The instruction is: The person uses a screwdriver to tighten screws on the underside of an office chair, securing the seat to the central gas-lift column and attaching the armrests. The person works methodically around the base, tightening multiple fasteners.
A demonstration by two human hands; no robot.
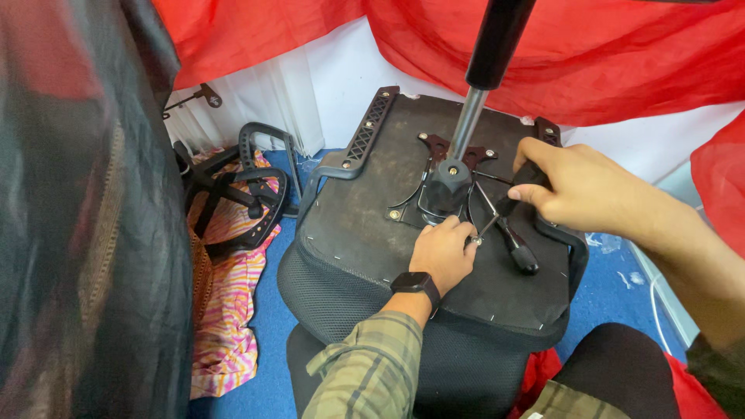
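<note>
Setting: blue floor (268, 326), white wall hung with red cloth (590, 54), a dark garment (85, 209) close at the left edge. Nearest item: plaid sleeve (369, 372) and black wrist device (417, 283) on the left arm. Left hand (444, 252) lay closed in a loose fist on the chair underside, its fingertips pinched on a small screw or the tool tip; which of the two could not be told. Right hand (578, 186) was wrapped firmly round the black handle of a screwdriver (508, 206), whose thin shaft slanted down to the left hand. A second black-handled tool (521, 252) lay loose on the panel just beside them. Principal item: office chair seat (434, 233), turned upside down on the floor, mesh cushion below, dark scuffed bottom panel facing up, stapled along its edges. Black mechanism plate (446, 186) sat at the panel's centre, with the gas lift column (477, 93) rising upright from it, chrome below and black above. Screws showed at several plate corners, so the plate appeared mostly fastened, with one fixing near the front edge in hand; the judgement is tentative. One armrest bracket (369, 128) remained on the far left edge. Further off, left: detached black armrests (248, 194) on striped pink fabric (233, 287).
</note>
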